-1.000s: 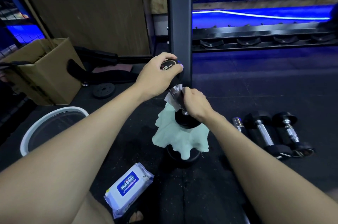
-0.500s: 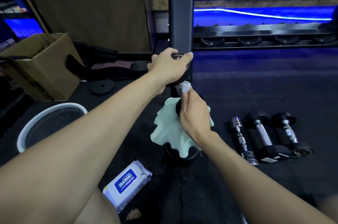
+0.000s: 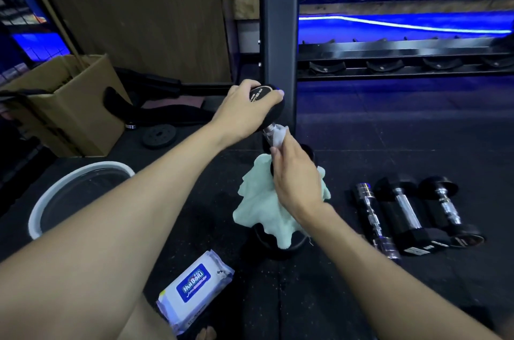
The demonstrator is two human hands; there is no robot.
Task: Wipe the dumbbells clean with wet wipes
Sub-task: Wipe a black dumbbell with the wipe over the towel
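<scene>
Wiping is under way on one black round-headed dumbbell with a chrome handle (image 3: 268,114), held upright and slightly tilted above the dark rubber floor (image 3: 389,145), in front of the black rack upright (image 3: 278,34).

Left hand (image 3: 244,111): fingers curled over the top head, gripping it steady.
Right hand (image 3: 292,175): fingers closed round a crumpled white wet wipe (image 3: 279,136) and pressing it against the handle just below the top head. The lower head is mostly hidden behind this hand.

Under the work sits a pale mint-green cloth (image 3: 267,214), draped over a dark round object that I cannot identify for certain.

Progress, as a judgement: handle is in hand now; whether either head is already clean cannot be told from this view. Lying side by side on the floor at right: a bare chrome dumbbell handle (image 3: 372,217), a black hex-ended dumbbell (image 3: 403,217) and a black round-ended dumbbell (image 3: 450,211). No telling if these are wiped or waiting.

Count:
- dumbbells in view: 3 whole, plus 1 bare handle
- wipes in use: 1
- white and blue soft pack of wet wipes (image 3: 194,287): 1, near the knee
- green cloth: 1
- white-rimmed round basin (image 3: 39,200): 1, at left
- brown cardboard box (image 3: 69,106): 1
- small black weight plate (image 3: 159,135): 1, beside the box
</scene>
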